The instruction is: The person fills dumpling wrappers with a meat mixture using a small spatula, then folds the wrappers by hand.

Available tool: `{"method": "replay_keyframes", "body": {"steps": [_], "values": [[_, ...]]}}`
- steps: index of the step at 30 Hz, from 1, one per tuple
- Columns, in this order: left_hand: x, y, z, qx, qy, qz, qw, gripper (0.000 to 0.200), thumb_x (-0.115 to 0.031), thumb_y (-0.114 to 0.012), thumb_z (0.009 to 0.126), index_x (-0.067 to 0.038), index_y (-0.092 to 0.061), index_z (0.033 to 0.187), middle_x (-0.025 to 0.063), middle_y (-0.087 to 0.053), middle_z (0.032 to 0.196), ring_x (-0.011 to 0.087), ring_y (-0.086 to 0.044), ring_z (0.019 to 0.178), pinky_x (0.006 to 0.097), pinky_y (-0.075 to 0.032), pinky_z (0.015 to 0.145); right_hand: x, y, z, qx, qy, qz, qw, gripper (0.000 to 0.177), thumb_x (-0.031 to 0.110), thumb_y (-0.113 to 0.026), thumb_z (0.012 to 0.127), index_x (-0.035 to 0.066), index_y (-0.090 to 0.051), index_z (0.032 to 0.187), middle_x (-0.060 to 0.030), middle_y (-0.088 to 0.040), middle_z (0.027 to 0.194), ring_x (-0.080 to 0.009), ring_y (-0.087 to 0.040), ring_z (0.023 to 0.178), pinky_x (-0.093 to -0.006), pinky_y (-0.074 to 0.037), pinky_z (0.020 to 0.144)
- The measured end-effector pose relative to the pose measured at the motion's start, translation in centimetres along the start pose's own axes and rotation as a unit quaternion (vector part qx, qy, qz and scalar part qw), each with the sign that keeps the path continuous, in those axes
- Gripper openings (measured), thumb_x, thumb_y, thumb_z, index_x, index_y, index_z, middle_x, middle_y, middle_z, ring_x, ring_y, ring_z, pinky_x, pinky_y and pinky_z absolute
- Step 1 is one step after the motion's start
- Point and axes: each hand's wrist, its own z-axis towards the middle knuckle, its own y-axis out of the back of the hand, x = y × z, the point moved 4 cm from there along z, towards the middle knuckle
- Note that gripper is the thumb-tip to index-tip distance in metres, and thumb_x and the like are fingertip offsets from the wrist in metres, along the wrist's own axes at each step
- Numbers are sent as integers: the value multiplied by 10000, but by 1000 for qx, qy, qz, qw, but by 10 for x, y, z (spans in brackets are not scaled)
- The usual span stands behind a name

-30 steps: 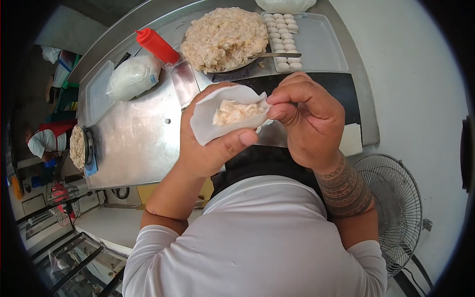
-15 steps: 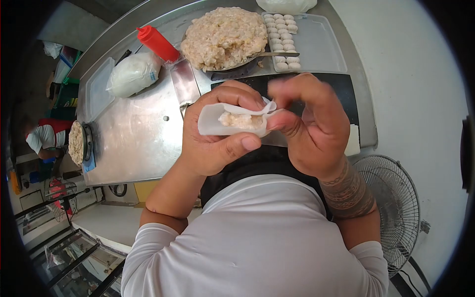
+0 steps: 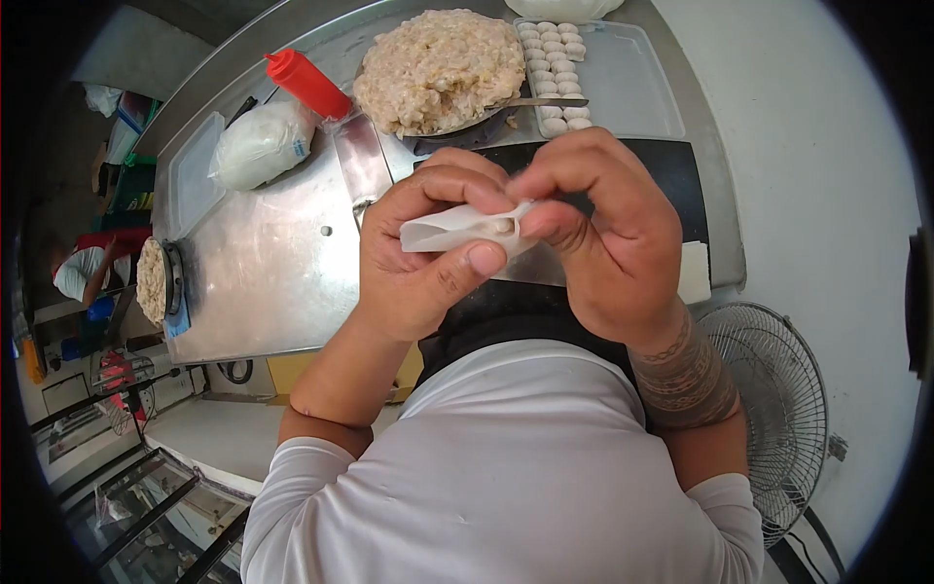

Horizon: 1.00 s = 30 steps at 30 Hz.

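A dumpling [image 3: 440, 232] made of a thin white wrapper is between my two hands above the steel table. Its left end gapes, and a little filling shows at a small gap near the right end. My left hand [image 3: 413, 258] cradles it from the left, thumb in front and fingers curled behind. The fingertips of my right hand [image 3: 623, 238] pinch the wrapper's right end. Beyond my hands rises a large mound of pale minced filling [image 3: 438, 68], with a flat metal spreader [image 3: 550, 101] stuck into its right side.
Rows of dumplings [image 3: 556, 73] lie in a clear plastic tray [image 3: 637, 83]. On the steel table [image 3: 263, 292] are a red squeeze bottle [image 3: 309, 83], a white plastic bag [image 3: 261, 146] and a black board [image 3: 671, 180]. A fan [image 3: 769, 409] stands right; another person [image 3: 88, 273] is far left.
The wrapper's sides have been drawn together, hiding most of the filling that showed before. My right fingers have closed in on its right end, and my left thumb has moved up slightly.
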Motion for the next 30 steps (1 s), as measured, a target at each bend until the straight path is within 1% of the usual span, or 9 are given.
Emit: {"method": "replay_keyframes", "body": {"steps": [4,9,12,14,17,22,24,27,30], "values": [[5,-9,-2,-91,-62,-42,993,276,-83,-801,873,-16,-657,1099,134,-647,1120,216,-622,1076,351,-501,952,-3,-3,-2,9,-24,1,1000,180,161,-716,978,2,-632,961,-100,-615,942,-196,-598,846,-293,-485,790],[0,-5,-6,-64,-32,27,997,263,-55,-792,874,-20,-653,1095,136,-653,1134,220,-630,1096,359,-508,967,5,-4,-1,-45,55,-45,996,96,66,-740,925,12,-666,955,-99,-649,902,-234,-636,794,-318,-525,694],[-3,3,-4,-35,-28,64,997,269,-33,-805,859,-26,-647,1078,140,-657,1153,219,-639,1115,369,-522,978,8,-7,-2,-41,-48,33,997,128,116,-709,974,9,-640,962,-107,-626,946,-219,-606,833,-295,-489,771],[-3,0,-3,-16,-43,84,995,278,-18,-814,849,-28,-645,1070,145,-659,1166,219,-643,1128,371,-531,981,3,-5,0,-21,-12,-9,1000,122,115,-709,974,14,-642,963,-106,-627,948,-219,-606,834,-291,-488,779],[2,-4,-5,-128,-54,-56,989,305,22,-841,805,-19,-661,1048,166,-669,1202,224,-649,1174,358,-556,978,1,-7,5,-8,53,-93,994,119,120,-733,946,27,-659,936,-99,-646,925,-232,-617,819,-311,-498,763],[-1,4,-7,-79,-35,44,995,312,20,-842,801,-13,-659,1051,162,-685,1149,230,-658,1152,363,-561,964,8,-9,4,-25,90,-134,986,109,111,-756,904,38,-674,904,-83,-663,893,-253,-619,807,-344,-503,743],[-4,10,-7,-67,-20,73,995,318,21,-844,797,-11,-657,1052,162,-689,1132,232,-661,1146,363,-565,954,9,-13,2,-66,-5,-30,997,82,66,-740,886,39,-668,912,-88,-656,886,-275,-609,812,-357,-502,731],[-4,9,-4,-18,-43,105,993,314,22,-844,791,-5,-661,1046,168,-689,1137,240,-662,1143,369,-568,949,2,-13,2,-26,21,-65,997,84,37,-728,878,40,-664,933,-91,-655,885,-281,-610,811,-360,-505,730],[-1,4,-5,-116,-69,-60,989,316,10,-857,789,-1,-671,1045,177,-690,1140,241,-666,1131,354,-574,930,3,-15,1,-21,16,-82,996,79,51,-728,896,41,-666,946,-96,-661,885,-286,-617,811,-360,-510,733]]}}
